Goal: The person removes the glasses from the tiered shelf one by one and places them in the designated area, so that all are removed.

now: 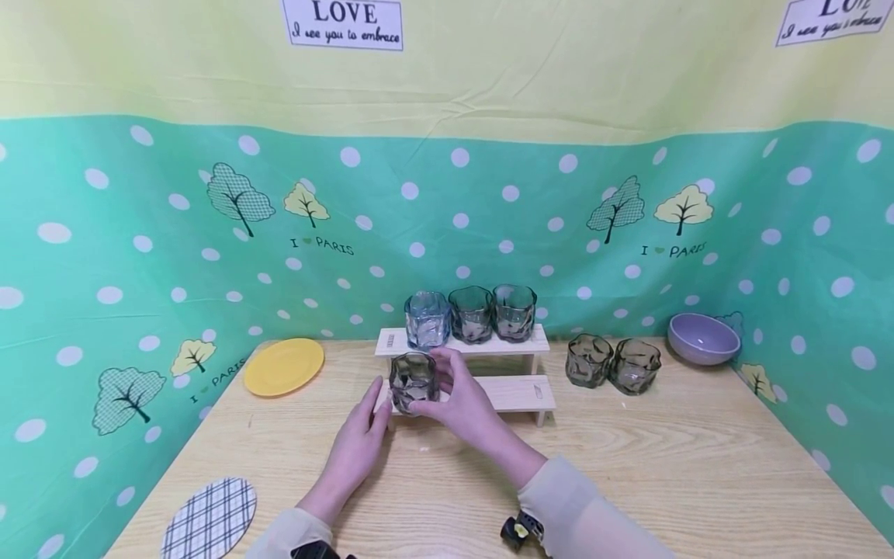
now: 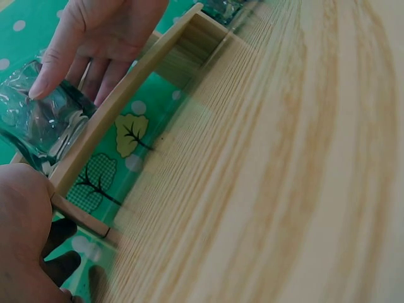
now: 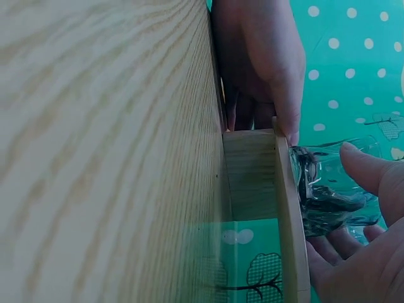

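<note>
In the head view my right hand (image 1: 471,404) grips a smoky grey drinking glass (image 1: 412,382), thumb at its near side and fingers round its right. The glass stands upright at the left end of the lower tier of a small wooden rack (image 1: 517,392). My left hand (image 1: 355,449) is just left of the glass, fingers extended beside the tier's end. From the right wrist, the glass (image 3: 331,189) has its base against the board, and the left thumb is right at the board's end. A blue glass (image 1: 427,320) and two dark glasses (image 1: 472,314) line the upper tier.
Two brownish glasses (image 1: 589,361) stand on the table right of the rack, with a purple bowl (image 1: 703,340) behind them. A yellow plate (image 1: 284,367) lies at the back left, a checked round mat (image 1: 211,519) at the front left. Polka-dot cloth (image 1: 461,186) encloses the table.
</note>
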`<state>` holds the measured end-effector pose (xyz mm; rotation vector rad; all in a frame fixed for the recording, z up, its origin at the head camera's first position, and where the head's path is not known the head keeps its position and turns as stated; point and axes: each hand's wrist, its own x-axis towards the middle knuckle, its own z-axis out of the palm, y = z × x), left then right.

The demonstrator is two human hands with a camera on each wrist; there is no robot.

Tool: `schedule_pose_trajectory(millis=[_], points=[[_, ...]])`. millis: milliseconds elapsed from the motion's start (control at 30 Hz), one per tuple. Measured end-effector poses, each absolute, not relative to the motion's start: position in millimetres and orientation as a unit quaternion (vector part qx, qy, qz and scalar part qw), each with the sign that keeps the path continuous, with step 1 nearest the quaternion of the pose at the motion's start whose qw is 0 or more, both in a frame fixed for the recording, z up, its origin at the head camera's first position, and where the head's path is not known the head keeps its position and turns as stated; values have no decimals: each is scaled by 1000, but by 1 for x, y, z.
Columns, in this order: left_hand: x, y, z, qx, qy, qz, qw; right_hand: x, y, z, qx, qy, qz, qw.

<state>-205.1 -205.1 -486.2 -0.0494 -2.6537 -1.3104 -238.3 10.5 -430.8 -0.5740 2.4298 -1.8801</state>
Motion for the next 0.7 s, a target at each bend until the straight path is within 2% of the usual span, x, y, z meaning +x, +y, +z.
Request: schedule_pose_trajectory(millis=[700], points=[[-204,-206,-485,-21,-892,-441,94,-233,15,-424,-186,832,-521,-29]])
